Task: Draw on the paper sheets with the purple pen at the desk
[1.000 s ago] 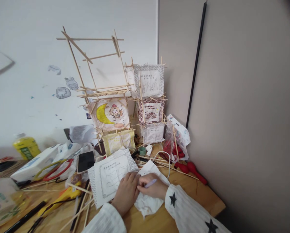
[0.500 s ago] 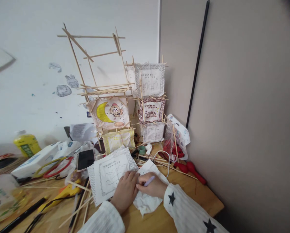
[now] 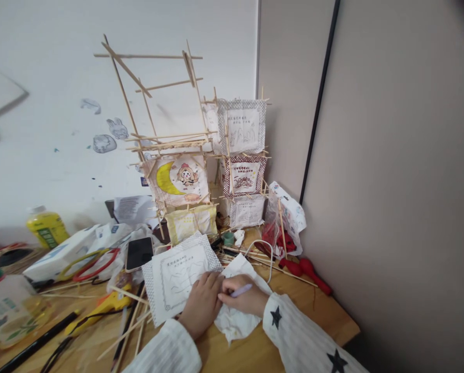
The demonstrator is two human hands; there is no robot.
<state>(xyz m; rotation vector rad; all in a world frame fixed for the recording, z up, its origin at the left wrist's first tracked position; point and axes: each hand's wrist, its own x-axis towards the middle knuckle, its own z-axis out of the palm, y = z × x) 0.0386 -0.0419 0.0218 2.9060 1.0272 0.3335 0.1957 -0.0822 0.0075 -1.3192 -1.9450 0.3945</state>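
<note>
Lilac pen [image 3: 242,290] pinched in my right hand [image 3: 250,300], fingers curled, tip hidden, over near white paper [image 3: 235,324]; left hand [image 3: 203,303] flattish, gripping nothing visible, on bordered sheet [image 3: 177,280]. Sheet's outlines look done; far-left stick frame [image 3: 170,85] unpapered up top.

And here's the tabletop [image 3: 327,317], smooth wood w/ a soft sheen. Now the drawn sheet [image 3: 183,280]: paper, matt, fairly smooth. White sheet [image 3: 237,324] next to it: thin, matt & v. crumpled, tissue-like. The pen [image 3: 242,290]? Smooth lilac plastic, by the look. Sleeves [image 3: 300,329]: matt white cloth, rough crinkled weave. Stick frame [image 3: 150,56], bare wood, no gloss. Moon panel [image 3: 170,178], matt & wrinkled (paper or thin cloth, can't tell). Phone screen [image 3: 139,254], glossy black; yellow bottle [image 3: 47,228], smooth plastic.
</note>
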